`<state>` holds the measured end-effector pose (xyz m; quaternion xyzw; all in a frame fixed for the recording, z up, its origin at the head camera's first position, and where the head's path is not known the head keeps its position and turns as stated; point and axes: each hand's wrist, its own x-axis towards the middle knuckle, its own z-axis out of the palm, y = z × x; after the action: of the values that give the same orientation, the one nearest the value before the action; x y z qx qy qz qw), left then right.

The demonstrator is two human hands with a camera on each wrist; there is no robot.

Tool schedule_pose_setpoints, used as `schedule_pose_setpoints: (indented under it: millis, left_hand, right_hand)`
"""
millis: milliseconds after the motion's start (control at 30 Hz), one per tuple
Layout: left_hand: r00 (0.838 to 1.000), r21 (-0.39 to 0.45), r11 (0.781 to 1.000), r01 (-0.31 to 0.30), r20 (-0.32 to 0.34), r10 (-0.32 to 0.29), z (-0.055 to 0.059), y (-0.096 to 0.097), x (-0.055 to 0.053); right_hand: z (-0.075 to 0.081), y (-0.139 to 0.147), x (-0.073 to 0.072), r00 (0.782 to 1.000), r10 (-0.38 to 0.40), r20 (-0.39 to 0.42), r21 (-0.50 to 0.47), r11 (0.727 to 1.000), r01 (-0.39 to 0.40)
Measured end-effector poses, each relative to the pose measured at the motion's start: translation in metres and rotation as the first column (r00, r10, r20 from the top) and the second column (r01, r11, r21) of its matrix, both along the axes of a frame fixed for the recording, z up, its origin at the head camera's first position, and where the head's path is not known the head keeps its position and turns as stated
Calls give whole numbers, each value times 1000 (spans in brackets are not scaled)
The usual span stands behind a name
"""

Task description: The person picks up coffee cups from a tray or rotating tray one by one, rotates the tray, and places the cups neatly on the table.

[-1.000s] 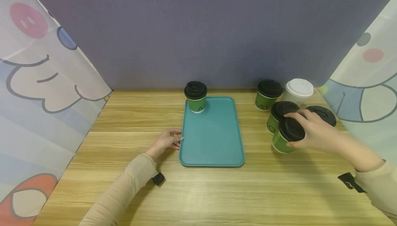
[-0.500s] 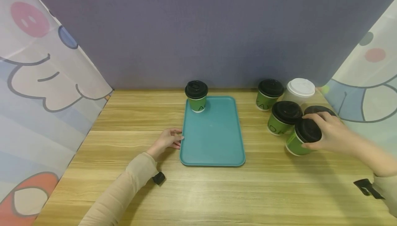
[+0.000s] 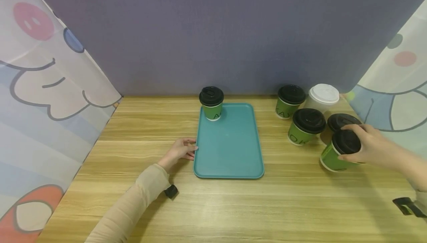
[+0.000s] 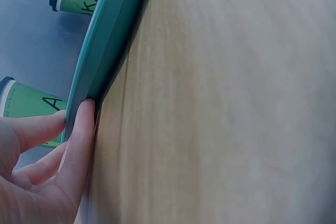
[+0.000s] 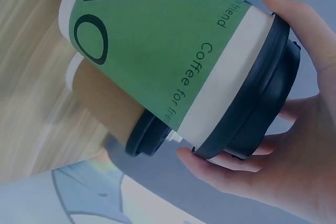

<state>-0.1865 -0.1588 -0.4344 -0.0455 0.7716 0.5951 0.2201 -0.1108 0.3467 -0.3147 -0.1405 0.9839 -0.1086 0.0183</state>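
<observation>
My right hand (image 3: 375, 148) grips a green paper coffee cup (image 3: 333, 157) by its black lid (image 5: 247, 93), thumb on one side and fingers on the other. The cup stands slightly tilted at the near end of the cup group. Behind it is a brown cup (image 5: 105, 98) with a black lid, partly hidden in the head view. My left hand (image 3: 180, 150) pinches the left edge of a teal tray (image 3: 228, 146), thumb at the rim and a finger against its underside. Another green coffee cup (image 3: 212, 112) with a black lid stands on the tray's far left corner.
To the right of the tray stand two more green cups, one nearer (image 3: 298, 133) and one farther back (image 3: 285, 107). A white-lidded cup (image 3: 323, 94) is at the back right. A grey partition (image 3: 213, 35) rises behind the wooden table (image 3: 220, 209), with printed curtains on both sides.
My right hand has moved right and a little nearer with the green cup, away from the neighbouring green cup. More of the brown cup now shows. The left hand and tray have stayed put.
</observation>
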Motion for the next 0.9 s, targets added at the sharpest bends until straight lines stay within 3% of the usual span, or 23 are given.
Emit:
schedule_pose_setpoints:
  millis: [133,400,900]
  left_hand:
    - [1000,-4,1000,-3,-10,3,-3,0,0]
    - [1000,8,1000,0,-23,1,-1,0,1]
    - [1000,8,1000,-3,-23,3,0,0,1]
  right_hand:
    - [-2,8,-1,1000,-15,4,34,999,15]
    - [-12,21,-2,997,-5,-80,73,997,10]
    - [-21,35,-6,997,-70,8,98,993,69]
